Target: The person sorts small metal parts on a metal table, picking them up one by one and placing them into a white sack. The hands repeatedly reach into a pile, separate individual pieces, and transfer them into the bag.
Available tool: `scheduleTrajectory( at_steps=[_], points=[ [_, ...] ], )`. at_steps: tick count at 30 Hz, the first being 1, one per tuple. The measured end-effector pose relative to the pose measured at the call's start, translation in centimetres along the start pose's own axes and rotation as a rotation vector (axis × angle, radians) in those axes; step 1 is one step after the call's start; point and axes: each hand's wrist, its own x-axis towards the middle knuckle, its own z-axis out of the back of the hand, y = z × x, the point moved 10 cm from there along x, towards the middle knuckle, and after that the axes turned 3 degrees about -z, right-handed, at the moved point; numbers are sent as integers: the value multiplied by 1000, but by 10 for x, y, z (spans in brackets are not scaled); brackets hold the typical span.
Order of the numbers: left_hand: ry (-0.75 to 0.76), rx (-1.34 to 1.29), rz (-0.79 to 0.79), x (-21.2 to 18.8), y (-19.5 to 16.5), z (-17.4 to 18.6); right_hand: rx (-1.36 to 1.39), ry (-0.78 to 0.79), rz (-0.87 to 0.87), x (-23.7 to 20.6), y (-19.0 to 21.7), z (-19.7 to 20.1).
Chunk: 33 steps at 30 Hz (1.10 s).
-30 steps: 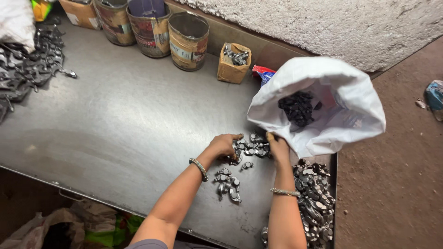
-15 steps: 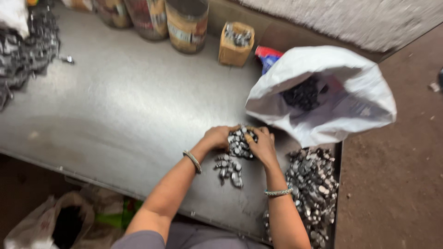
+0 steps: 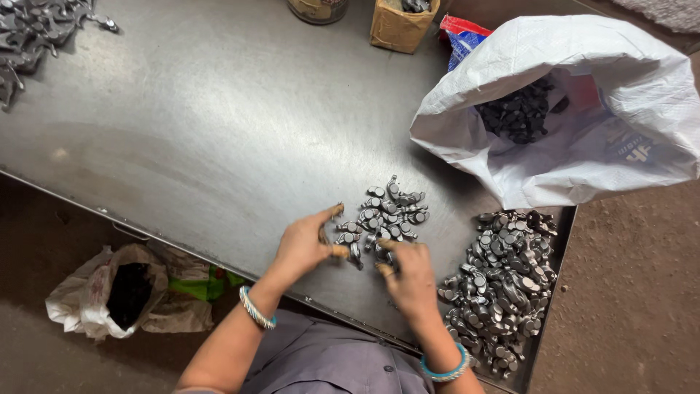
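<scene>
A small cluster of grey metal parts (image 3: 386,211) lies on the steel table (image 3: 219,131) near its front edge. My left hand (image 3: 310,244) rests at the cluster's left side, fingers spread and touching the nearest parts. My right hand (image 3: 408,273) sits at the cluster's lower right, fingertips on a part; whether it grips one I cannot tell. Both wrists wear bangles. A larger heap of the same metal parts (image 3: 499,284) lies just right of my right hand.
An open white sack (image 3: 583,138) with dark parts inside lies at the table's right end. A cardboard box (image 3: 401,25) and a tin stand at the far edge. More metal pieces (image 3: 36,29) pile up at far left. A bag (image 3: 109,292) sits on the floor below.
The two hands, cupped together over the parts before, have drawn apart and back toward me, leaving the cluster spread on the table. The camera has tilted closer.
</scene>
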Motion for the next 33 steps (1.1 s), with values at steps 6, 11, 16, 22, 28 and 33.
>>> scheduleTrajectory(
  at_steps=[6,11,16,22,28,33],
  points=[
    [-51,154,29,-26,5,-27,-1,40,162,-29,10,-11],
    [-91,154,-87,-14,-10,-29,6,42,100,-54,8,11],
    [-37,110,-75,-9,-29,-45,-130,56,123,-60,14,-5],
    [-68,31,-62,-11,-35,-42,509,47,-223,-54,-70,-18],
    [-236,-160,-184,-34,-34,-19,1472,31,-538,-68,-126,-28],
    [-181,-253,-107,-34,-27,-25,1588,38,-520,-64,-118,-27]
  ],
)
